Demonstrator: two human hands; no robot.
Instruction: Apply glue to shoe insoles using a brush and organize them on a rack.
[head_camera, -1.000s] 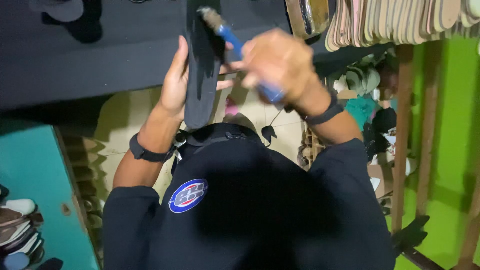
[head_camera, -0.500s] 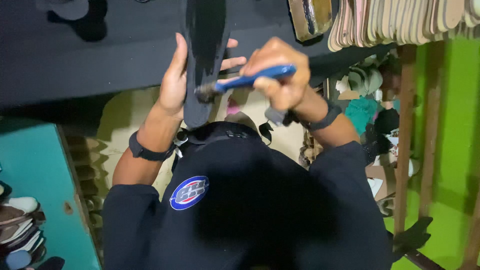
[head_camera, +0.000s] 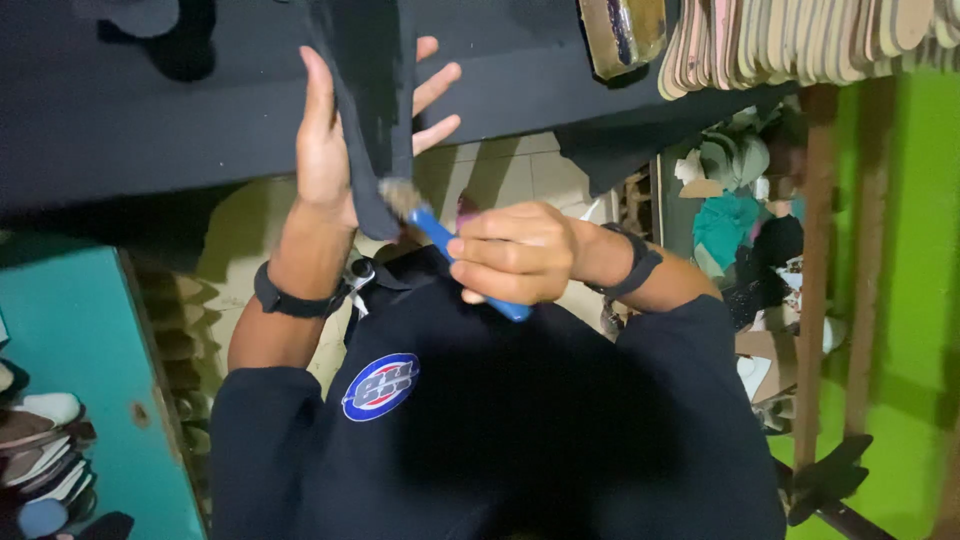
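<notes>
A dark table (head_camera: 150, 110) crosses the top of the view. A yellowish can (head_camera: 622, 32) sits at its edge, just beside a row of tan soles (head_camera: 800, 35). A teal surface (head_camera: 75, 330) lies at lower left, with shoes (head_camera: 40, 450) beside it. Wooden posts (head_camera: 815, 270) stand before a green wall (head_camera: 925, 250).

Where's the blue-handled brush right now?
In the head view, just left of centre, the blue-handled brush is gripped in the right hand, its bristles touching the lower end of the black sole piece held by the left hand.
</notes>
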